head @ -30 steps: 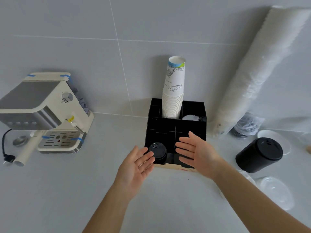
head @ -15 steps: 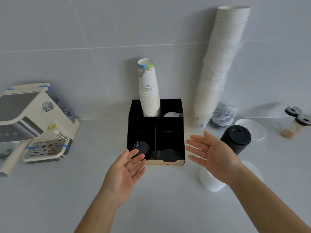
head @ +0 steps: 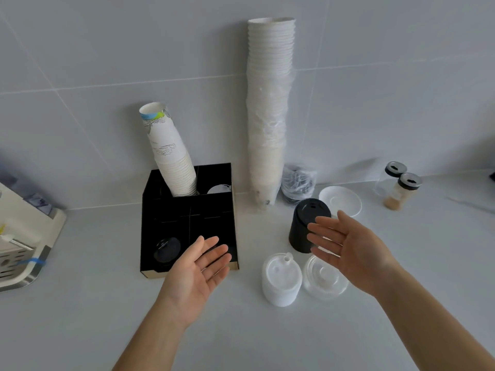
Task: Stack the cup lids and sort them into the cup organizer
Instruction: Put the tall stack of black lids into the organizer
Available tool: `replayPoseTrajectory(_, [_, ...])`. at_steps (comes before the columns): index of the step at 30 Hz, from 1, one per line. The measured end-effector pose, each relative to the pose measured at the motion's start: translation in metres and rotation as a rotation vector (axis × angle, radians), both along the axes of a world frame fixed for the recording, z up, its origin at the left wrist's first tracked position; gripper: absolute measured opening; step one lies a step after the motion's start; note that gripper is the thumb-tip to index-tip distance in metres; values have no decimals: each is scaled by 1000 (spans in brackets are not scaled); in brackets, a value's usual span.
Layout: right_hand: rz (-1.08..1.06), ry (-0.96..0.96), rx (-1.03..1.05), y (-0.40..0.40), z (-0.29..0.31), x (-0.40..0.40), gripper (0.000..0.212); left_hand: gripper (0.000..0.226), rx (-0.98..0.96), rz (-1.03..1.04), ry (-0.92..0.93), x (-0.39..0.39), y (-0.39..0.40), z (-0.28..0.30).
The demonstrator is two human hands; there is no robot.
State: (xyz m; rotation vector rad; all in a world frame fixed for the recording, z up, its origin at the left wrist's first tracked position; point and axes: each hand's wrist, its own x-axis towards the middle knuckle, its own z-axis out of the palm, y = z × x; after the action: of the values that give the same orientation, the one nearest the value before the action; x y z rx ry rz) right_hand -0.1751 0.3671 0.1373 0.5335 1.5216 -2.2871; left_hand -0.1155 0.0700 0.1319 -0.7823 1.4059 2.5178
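Observation:
The black cup organizer [head: 171,210] stands against the wall, with a leaning stack of printed paper cups [head: 171,156] in its back left slot, a white lid [head: 218,189] at back right and black lids [head: 166,249] at front left. To its right on the counter stand a stack of black lids [head: 305,223], a stack of white lids [head: 281,283] and a stack of clear lids [head: 322,281]. My left hand [head: 199,271] hovers open, palm up, over the organizer's front right corner. My right hand [head: 348,249] is open and empty just in front of the black stack.
A tall sleeve of white cups [head: 269,111] leans on the wall beside a bag of dark lids [head: 297,184]. A white saucer [head: 340,200] and two spice jars [head: 400,190] sit at the right. A coffee machine [head: 24,245] is at the left edge.
The view has swung right, bringing the white and clear lid stacks into sight. Both hands stay open and empty; my right hand has shifted over toward the black lid stack.

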Motion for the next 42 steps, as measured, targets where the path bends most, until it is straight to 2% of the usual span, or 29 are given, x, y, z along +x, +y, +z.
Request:
replayPoseTrajectory(10, [-72, -42, 26, 69, -22, -28, 39, 34, -58, -21, -64, -22, 49, -13])
replayPoseTrajectory(17, [-19, -22, 242, 74, -42, -55, 27, 28, -240, -132, -77, -67, 81, -19])
replayPoseTrajectory(22, [76, 37, 370, 66, -52, -81, 29, 24, -375, -262, -81, -107, 115, -30])
replayPoseTrajectory(24, [130, 65, 420, 62, -56, -91, 36, 27, -450, -307, -65, -123, 129, -37])
replayPoseTrajectory(26, [170, 89, 463, 57, -60, -99, 45, 35, -524, -338, -42, -136, 142, -42])
replayPoseTrajectory(29, [228, 122, 549, 51, -68, -107, 51, 59, -580, -396, -20, -150, 161, -52])
replayPoseTrajectory(31, [247, 157, 615, 48, -73, -111, 49, 47, -575, -453, 31, -156, 170, -58])
replayPoseTrajectory(33, [236, 182, 619, 46, -80, -117, 38, 32, -575, -484, 76, -163, 175, -65])
replayPoseTrajectory(36, [219, 177, 549, 47, -88, -125, 25, 30, -568, -429, 48, -169, 178, -73])
replayPoseTrajectory(42, [235, 160, 398, 49, -94, -131, 20, 21, -477, -422, -17, -176, 177, -77])
